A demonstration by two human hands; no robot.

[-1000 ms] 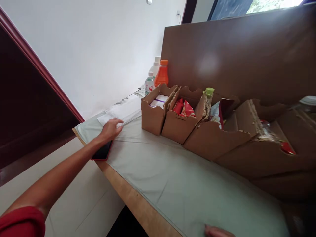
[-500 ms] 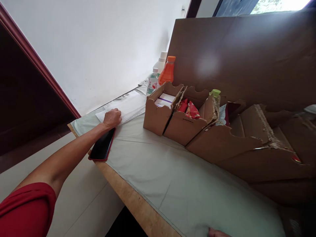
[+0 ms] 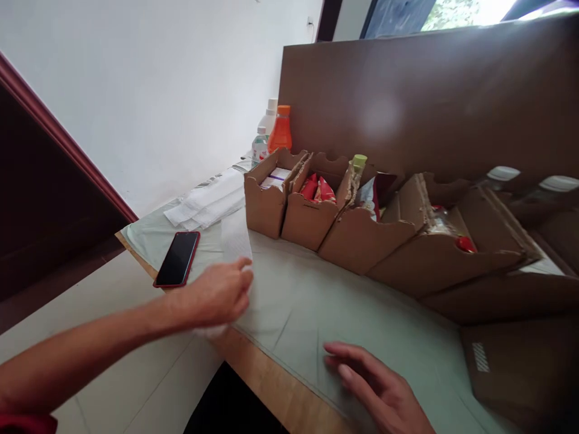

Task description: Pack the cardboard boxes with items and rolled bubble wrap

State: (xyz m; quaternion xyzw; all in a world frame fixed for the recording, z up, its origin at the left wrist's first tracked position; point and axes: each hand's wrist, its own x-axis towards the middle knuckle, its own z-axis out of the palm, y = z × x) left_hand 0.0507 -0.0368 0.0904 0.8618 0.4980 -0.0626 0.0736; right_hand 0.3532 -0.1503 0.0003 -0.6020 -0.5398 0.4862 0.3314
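**White sheet (image 3: 236, 238) gripped in left hand (image 3: 222, 294) above cloth-covered table (image 3: 289, 301)**

In the head view, the white sheet is clamped in the closed left hand, with one part seen beyond the knuckles and a blurred part below the wrist. Whether the cloth is touched by the sheet cannot be told. The right hand (image 3: 379, 386) is held well apart from the left, near the table's front edge, its thumb and fingers spread and nothing gripped. A red-edged phone (image 3: 178, 259) is laid beside the left forearm. Behind the phone, overlapping white sheets (image 3: 208, 200) are spread near the wall. To their right, cardboard boxes (image 3: 265, 212) are lined up in a row; red packets (image 3: 319, 189) are contained in the second from the left. Behind the first box, an orange bottle (image 3: 280, 134) is seen among clear bottles.
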